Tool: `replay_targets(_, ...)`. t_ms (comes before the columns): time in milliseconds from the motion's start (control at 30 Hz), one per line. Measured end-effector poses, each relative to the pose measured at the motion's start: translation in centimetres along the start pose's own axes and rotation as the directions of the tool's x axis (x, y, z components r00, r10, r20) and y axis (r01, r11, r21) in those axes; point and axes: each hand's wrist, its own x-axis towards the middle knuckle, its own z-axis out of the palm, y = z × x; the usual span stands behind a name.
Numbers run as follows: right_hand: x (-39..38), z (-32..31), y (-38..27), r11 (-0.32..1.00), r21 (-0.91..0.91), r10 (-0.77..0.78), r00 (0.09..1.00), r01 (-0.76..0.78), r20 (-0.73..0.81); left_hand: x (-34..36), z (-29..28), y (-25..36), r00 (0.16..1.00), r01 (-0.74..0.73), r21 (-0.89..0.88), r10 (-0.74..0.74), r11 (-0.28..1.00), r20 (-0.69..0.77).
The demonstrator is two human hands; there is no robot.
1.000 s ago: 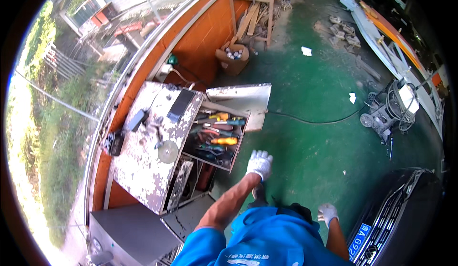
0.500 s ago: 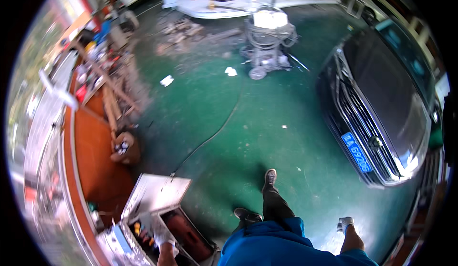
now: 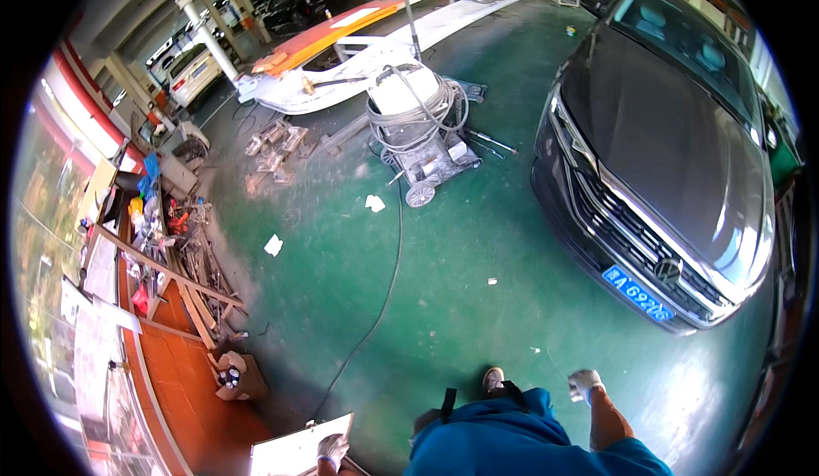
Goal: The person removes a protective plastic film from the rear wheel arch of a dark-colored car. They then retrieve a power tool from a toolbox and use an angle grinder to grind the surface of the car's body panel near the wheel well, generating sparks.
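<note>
At the bottom edge, my left hand (image 3: 333, 447), in a pale work glove, overlaps the right side of a white hinged lid (image 3: 294, 452). How its fingers lie is unclear, and I cannot tell whether it touches the lid. The box under that lid is cut off by the lower edge. My right hand (image 3: 584, 384), gloved too, hangs in the air over the green floor to the right of my blue clothing. Its fingers are loosely curled in, with nothing visible in them.
A dark car (image 3: 674, 126) stands on the right. Ahead is a wheeled machine (image 3: 426, 156) wrapped in hose, its cable (image 3: 388, 297) trailing toward me. Behind it lies a large white panel (image 3: 299, 96). Scrap wood (image 3: 192, 305) and a cardboard box (image 3: 243, 380) line the left.
The view has tilted up, so the box's open compartments have left the picture. My left hand has gone from over the compartments to the lid. My right hand appears farther left.
</note>
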Motion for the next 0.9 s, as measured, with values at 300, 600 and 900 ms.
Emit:
replay_targets(300,13.1,-13.3,-20.6,0.72,0.687,0.08,0.972,0.098,-0.223,13.8,-10.1,3.0,0.916,-0.257,-0.746,-0.091,0.614,-0.39)
replay_targets(600,21.5,-6.5,-19.0,0.578,-0.767,-0.246,0.955,0.279,0.162,26.3,-15.6,-16.5,0.976,-0.207,0.104,0.199,0.973,0.088)
replay_targets(900,23.2,-9.7,-38.1,0.839,0.475,0.275,0.96,-0.265,0.049,35.9,-46.0,-32.8,0.851,-0.179,-0.944,-0.525,-0.276,-0.008)
